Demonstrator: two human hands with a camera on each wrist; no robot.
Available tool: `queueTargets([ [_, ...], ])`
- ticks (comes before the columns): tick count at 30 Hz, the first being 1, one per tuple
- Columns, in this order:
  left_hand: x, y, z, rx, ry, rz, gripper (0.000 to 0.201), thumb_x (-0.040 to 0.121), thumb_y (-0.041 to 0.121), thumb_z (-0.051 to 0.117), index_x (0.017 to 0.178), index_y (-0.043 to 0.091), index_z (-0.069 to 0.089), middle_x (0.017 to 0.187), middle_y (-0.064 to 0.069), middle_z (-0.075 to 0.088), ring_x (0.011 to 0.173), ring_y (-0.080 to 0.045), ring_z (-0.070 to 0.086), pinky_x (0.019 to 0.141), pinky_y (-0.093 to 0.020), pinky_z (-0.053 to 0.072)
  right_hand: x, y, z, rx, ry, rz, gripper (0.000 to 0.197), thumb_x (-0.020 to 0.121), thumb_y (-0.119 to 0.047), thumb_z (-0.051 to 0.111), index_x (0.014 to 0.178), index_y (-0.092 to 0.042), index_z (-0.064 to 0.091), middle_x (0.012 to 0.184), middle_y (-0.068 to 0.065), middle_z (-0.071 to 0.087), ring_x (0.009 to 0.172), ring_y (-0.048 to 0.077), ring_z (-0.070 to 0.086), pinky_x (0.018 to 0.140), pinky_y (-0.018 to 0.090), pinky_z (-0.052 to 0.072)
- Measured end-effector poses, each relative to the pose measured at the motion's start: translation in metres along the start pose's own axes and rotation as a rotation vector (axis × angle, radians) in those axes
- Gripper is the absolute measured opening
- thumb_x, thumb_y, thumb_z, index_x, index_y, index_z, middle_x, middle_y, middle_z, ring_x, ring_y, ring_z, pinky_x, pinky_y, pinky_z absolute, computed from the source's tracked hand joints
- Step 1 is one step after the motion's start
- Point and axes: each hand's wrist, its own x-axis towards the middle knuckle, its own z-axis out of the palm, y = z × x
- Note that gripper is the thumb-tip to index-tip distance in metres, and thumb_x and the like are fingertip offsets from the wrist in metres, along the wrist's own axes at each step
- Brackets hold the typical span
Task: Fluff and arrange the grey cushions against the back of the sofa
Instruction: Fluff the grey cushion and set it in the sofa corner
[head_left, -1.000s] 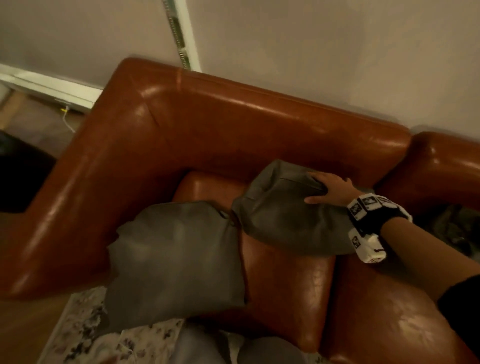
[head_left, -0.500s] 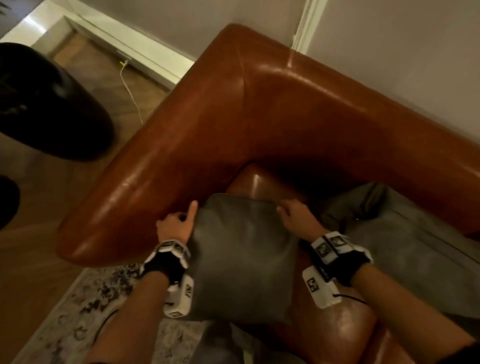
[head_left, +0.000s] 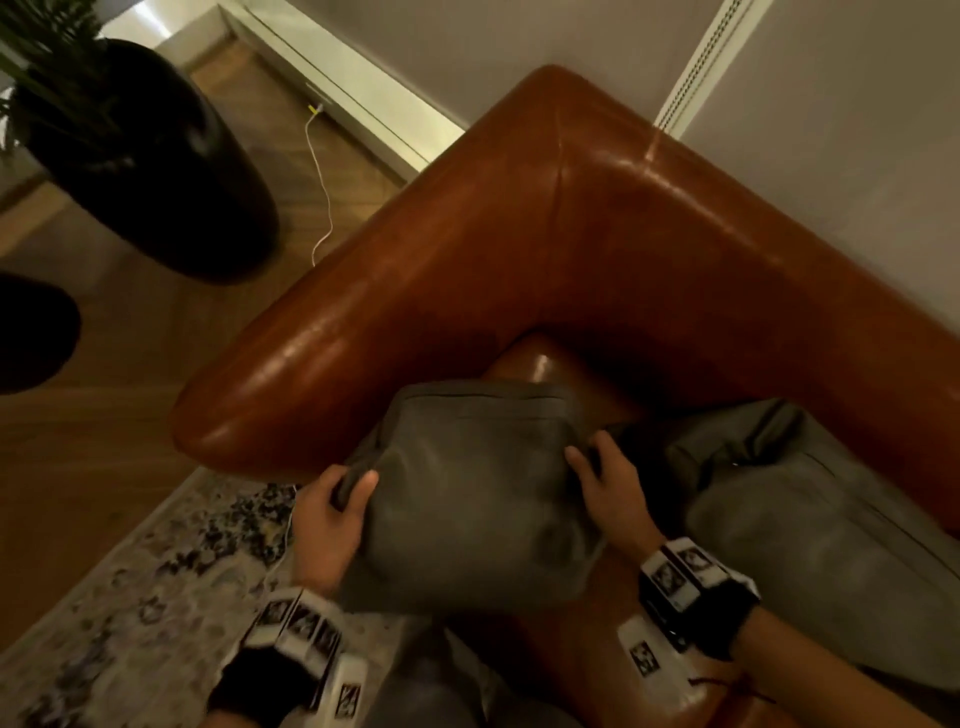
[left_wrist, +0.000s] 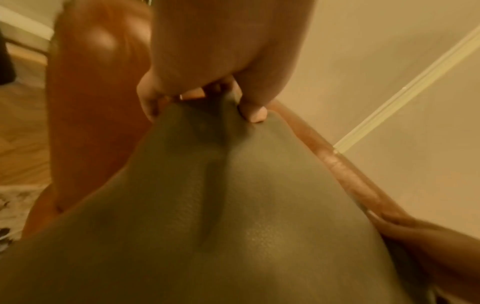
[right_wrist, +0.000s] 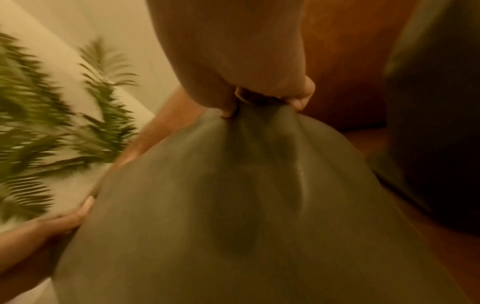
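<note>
A grey cushion (head_left: 467, 493) is held over the corner seat of the brown leather sofa (head_left: 519, 249). My left hand (head_left: 337, 499) grips its left edge, the fabric bunched between thumb and fingers (left_wrist: 200, 107). On the opposite edge, my right hand (head_left: 597, 467) pinches a gathered fold of the same cushion (right_wrist: 259, 107). The cushion fills both wrist views (left_wrist: 233, 205) (right_wrist: 233, 205). A second grey cushion (head_left: 805, 509) lies on the seat to the right, leaning toward the sofa back.
A large black planter (head_left: 156, 171) with green fronds (right_wrist: 52, 123) stands on the wooden floor left of the sofa arm. A white cable (head_left: 322, 197) runs along the floor to the skirting. A patterned rug (head_left: 130, 597) lies in front of the sofa.
One second ago only my right hand rested on the right cushion. Since then both hands have taken hold of the left cushion's edges and drawn it up off the seat corner.
</note>
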Motion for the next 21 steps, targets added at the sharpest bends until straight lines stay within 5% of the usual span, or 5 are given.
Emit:
queueTargets([
  [4, -0.072, 0.012, -0.007, -0.156, 0.051, -0.012, 0.008, 0.083, 0.027, 0.065, 0.079, 0.029, 0.058, 0.115, -0.005, 0.053, 0.119, -0.023, 0.042, 0.093, -0.031, 0.036, -0.008, -0.017, -0.047, -0.073, -0.006, -0.251, 0.029, 0.093, -0.042, 0.042, 0.09, -0.014, 0.045, 0.084, 0.001, 0.048, 0.078, 0.019, 0.049, 0.073, 0.039, 0.042],
  [8, -0.096, 0.019, 0.026, -0.202, 0.117, -0.016, 0.037, 0.078, 0.017, 0.07, 0.067, 0.048, 0.056, 0.106, 0.003, 0.047, 0.121, -0.017, 0.036, 0.097, -0.03, 0.032, 0.02, -0.027, -0.067, -0.217, -0.066, -0.37, 0.018, 0.097, -0.025, 0.047, 0.081, -0.03, 0.038, 0.08, -0.012, 0.039, 0.074, 0.005, 0.038, 0.072, 0.036, 0.034],
  [11, -0.081, -0.005, 0.066, -0.081, -0.042, -0.033, 0.005, 0.089, 0.035, 0.055, 0.089, 0.03, 0.058, 0.102, -0.002, 0.055, 0.122, -0.033, 0.041, 0.095, -0.03, 0.031, 0.059, -0.01, -0.064, -0.361, -0.199, -0.188, 0.01, 0.096, -0.026, 0.047, 0.103, -0.018, 0.049, 0.098, 0.001, 0.053, 0.094, 0.022, 0.051, 0.086, 0.048, 0.042],
  [13, -0.075, -0.024, 0.087, -0.029, -0.202, -0.18, 0.024, 0.098, 0.032, 0.035, 0.109, 0.024, 0.055, 0.122, -0.011, 0.056, 0.13, -0.034, 0.034, 0.101, -0.029, 0.022, 0.073, -0.002, -0.062, -0.408, -0.377, -0.102, 0.03, 0.094, -0.028, 0.053, 0.117, -0.009, 0.048, 0.114, 0.01, 0.053, 0.107, 0.029, 0.052, 0.092, 0.043, 0.043],
  [21, -0.048, -0.024, 0.093, 0.026, -0.126, -0.369, 0.05, 0.096, 0.044, 0.031, 0.139, 0.018, 0.04, 0.146, -0.013, 0.039, 0.137, -0.032, 0.028, 0.113, -0.037, 0.012, 0.063, -0.015, -0.059, -0.151, -0.231, -0.326, 0.017, 0.087, -0.014, 0.063, 0.081, -0.018, 0.048, 0.073, -0.007, 0.047, 0.065, 0.002, 0.045, 0.063, 0.013, 0.037],
])
